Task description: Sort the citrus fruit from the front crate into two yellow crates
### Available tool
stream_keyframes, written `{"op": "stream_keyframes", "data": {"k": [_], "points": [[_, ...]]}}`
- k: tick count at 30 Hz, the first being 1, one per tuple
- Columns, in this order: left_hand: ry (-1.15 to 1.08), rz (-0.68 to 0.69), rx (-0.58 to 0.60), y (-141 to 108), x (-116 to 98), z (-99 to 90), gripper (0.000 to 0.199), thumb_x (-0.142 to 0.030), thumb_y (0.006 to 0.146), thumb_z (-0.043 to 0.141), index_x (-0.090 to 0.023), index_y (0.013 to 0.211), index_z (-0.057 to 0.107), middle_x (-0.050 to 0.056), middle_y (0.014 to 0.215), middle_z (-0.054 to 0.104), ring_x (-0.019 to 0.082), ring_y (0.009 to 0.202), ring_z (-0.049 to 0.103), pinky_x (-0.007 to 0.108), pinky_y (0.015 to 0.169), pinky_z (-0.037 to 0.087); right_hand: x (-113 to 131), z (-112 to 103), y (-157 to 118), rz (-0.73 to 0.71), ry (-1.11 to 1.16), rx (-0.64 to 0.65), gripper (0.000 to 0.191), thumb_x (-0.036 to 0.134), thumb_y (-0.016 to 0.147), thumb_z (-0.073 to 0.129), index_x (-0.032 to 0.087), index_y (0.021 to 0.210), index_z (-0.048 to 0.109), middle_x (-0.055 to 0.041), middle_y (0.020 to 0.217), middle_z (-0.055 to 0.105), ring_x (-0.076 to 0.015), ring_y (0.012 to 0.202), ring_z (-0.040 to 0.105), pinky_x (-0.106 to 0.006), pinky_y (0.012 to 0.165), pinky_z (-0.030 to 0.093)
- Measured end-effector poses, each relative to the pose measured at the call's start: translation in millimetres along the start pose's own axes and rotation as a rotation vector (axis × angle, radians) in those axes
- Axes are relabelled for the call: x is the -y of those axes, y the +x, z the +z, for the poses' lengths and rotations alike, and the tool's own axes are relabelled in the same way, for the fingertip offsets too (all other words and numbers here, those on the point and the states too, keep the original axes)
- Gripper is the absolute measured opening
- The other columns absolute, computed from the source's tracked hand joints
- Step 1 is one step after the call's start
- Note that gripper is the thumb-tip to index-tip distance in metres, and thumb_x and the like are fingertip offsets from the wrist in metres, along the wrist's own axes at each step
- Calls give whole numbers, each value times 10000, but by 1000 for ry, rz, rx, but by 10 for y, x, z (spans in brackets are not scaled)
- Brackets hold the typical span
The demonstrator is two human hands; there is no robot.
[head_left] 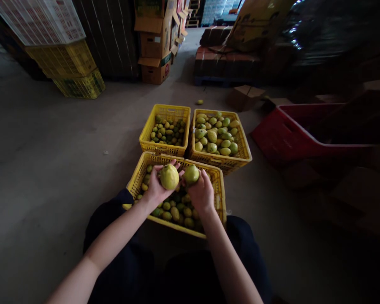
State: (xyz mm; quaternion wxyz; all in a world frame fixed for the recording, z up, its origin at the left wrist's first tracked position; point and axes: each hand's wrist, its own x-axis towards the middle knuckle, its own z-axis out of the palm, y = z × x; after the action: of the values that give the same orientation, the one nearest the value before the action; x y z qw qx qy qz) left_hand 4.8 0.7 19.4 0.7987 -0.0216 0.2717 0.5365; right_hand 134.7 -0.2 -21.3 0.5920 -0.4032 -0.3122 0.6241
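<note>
My left hand (156,189) is closed around a large yellow lemon (169,177), its palm turned up. Close beside it, my right hand (204,193) grips a smaller, greener lemon (191,174). Both hands are above the near yellow crate (222,190), which stands between my knees with many small green and yellow lemons (175,213) in it. My forearms and hands hide part of its contents. Behind it on the left, another yellow crate (142,137) contains small lemons. To its right, a third yellow crate (245,147) is filled higher with larger lemons (212,135).
One loose lemon (199,102) lies on the concrete floor (66,169) beyond the crates. A red bin (272,131) stands at the right, near a small cardboard box (245,97). Stacked crates (72,61) are at the far left, with piled cartons (153,46) behind.
</note>
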Motion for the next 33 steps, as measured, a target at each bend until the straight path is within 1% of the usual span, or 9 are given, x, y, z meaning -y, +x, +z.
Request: {"op": "stream_keyframes", "data": {"k": [3,5,7,10,13,16,21,25,33], "points": [[55,-18,-16,23,106,-51,296,-264,744,523,-142,958,686,63,893,732,196,798,690,281,711,537,-36,64,-84,-72,-147,36,605,489,737,690,292,1286,531,-24,1324,573,-256,1309,460,-442,1109,359],[103,-3,-107,53,147,-101,156,-249,753,558,-136,765,664,40,691,696,152,623,655,233,604,510,-38,114,-147,-194,-381,141,773,424,637,799,282,1337,501,-52,1443,472,-284,1409,325,-457,1171,247],[143,13,-162,88,152,-143,194,-291,796,565,-137,705,641,25,600,654,136,548,623,221,555,488,-30,156,-199,-310,-607,241,798,407,587,838,257,1310,536,-96,1497,404,-318,1431,282,-483,1168,238],[159,9,-85,140,108,-161,275,-355,867,518,-131,854,677,46,719,696,167,691,677,252,672,526,-16,200,-257,-394,-716,272,635,389,597,840,235,1173,621,-132,1484,426,-340,1395,357,-488,1132,307],[141,29,-18,175,26,-131,334,-396,900,484,-126,925,679,78,845,714,195,847,687,291,806,528,4,218,-296,-417,-648,238,587,355,629,824,239,1162,608,-120,1358,572,-313,1263,531,-452,1064,412],[114,108,-22,171,-74,-82,276,-381,876,526,-149,899,674,62,831,704,179,796,671,288,792,524,59,209,-304,-357,-489,189,555,324,657,805,235,1155,577,-84,1217,666,-267,1099,643,-410,968,500],[166,120,-44,80,-147,7,178,-220,794,518,-143,873,658,33,753,670,144,639,600,266,647,499,169,137,-241,-229,-211,66,496,258,646,814,276,994,461,-14,1131,700,-203,976,680,-355,865,542],[229,152,40,7,-107,57,144,-155,708,524,-158,820,613,22,750,652,147,684,603,266,683,486,187,84,-174,-185,-128,-1,389,247,663,796,269,962,548,35,951,701,-158,858,657,-279,783,521],[223,143,-68,-5,-109,80,146,-206,766,547,-142,879,614,38,765,657,150,660,598,265,621,476,306,99,-173,18,105,-5,386,282,664,752,246,1029,632,2,933,703,-215,885,649,-342,775,536]]}}
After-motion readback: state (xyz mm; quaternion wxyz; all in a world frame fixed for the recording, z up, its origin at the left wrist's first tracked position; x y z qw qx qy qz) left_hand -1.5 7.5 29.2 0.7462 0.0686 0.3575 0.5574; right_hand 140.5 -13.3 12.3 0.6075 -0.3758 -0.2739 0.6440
